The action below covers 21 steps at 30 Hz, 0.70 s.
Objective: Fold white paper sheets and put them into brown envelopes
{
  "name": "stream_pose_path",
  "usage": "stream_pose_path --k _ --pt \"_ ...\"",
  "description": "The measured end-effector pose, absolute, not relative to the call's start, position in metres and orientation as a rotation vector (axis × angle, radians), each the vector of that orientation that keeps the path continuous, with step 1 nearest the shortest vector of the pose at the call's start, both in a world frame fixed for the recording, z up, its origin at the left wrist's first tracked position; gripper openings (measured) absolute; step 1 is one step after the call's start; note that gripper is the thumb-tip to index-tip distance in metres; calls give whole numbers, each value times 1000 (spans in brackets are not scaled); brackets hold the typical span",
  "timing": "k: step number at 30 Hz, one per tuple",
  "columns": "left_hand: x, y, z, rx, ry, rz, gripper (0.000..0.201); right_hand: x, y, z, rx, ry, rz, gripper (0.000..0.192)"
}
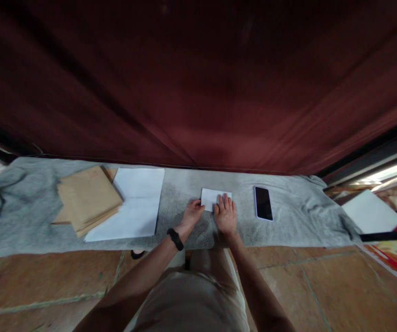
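White folded paper [213, 198] is lying on the grey cloth [288, 216] between the two hands, just left of the dark phone [263, 203]. The left hand [192, 214], with a black band at the wrist, is pinching the paper's left edge with its fingertips, while the right hand [225, 214] is pressing flat, fingers spread, on the paper's lower right part. Farther left, brown envelopes [87, 198] are resting partly on a large white sheet [134, 207].
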<state>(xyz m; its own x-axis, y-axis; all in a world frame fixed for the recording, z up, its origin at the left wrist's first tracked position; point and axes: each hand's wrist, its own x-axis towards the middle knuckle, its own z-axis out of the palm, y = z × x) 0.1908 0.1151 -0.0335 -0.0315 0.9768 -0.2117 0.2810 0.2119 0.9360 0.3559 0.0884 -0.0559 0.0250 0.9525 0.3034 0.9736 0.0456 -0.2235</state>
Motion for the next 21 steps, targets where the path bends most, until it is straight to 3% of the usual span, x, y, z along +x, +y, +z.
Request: stream_pose_path --k 4,13,21 --pt "189 120 -27 1149 1542 816 11 355 88 -58 -1932 -1982 -103 51" --pt "184 119 -17 988 1491 800 10 357 83 -57 -1896 -1986 -53 50" --pt "181 116 -20 894 1490 859 32 349 69 -58 -1748 -2104 -28 52"
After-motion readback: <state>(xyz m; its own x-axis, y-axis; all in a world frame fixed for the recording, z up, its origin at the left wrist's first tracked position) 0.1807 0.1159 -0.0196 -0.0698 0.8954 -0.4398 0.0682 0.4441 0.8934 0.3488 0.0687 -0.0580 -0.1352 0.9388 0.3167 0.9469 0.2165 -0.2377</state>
